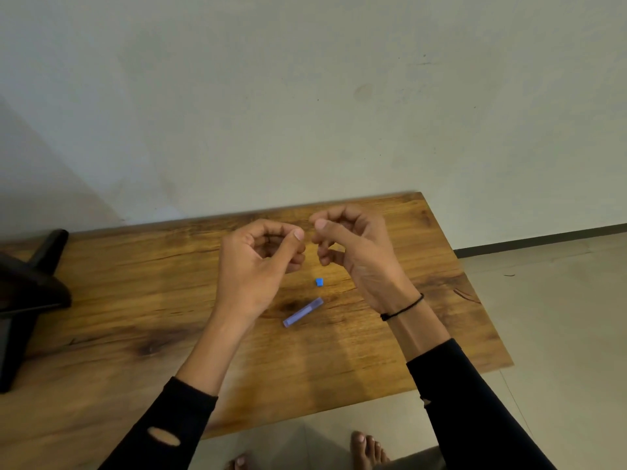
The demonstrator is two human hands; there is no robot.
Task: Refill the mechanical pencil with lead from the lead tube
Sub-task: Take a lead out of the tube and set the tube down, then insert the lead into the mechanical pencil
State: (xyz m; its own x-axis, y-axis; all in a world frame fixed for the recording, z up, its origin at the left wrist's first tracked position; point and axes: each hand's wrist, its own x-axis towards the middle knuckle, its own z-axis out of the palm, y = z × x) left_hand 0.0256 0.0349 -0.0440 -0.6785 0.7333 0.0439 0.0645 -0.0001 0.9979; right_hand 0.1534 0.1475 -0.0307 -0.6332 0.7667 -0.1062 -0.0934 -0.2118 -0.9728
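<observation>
1. The left hand (pixel 258 266) is raised above the wooden table (pixel 135 300), its fingers curled and the thumb tip pressed toward the forefinger in a pinch. Whether anything sits in that pinch cannot be told.
2. The right hand (pixel 353 252) is held just beside the left at the same height, its thumb and forefinger also brought together. Their tips nearly meet those of the left hand. Any lead between them is too thin to make out.
3. The lead tube (pixel 303 312), pale violet and translucent, lies flat on the table below and between the two hands. It is angled, its upper end pointing up and to the right. Neither hand touches it.
4. A small blue cap (pixel 319 282) rests on the table just above the tube's upper end, apart from it.
5. No mechanical pencil can be made out in view.
6. A thin black band (pixel 403 308) circles the right wrist, and both forearms wear black sleeves (pixel 475 401).
7. A dark stand (pixel 30 283) sits at the table's left edge.
</observation>
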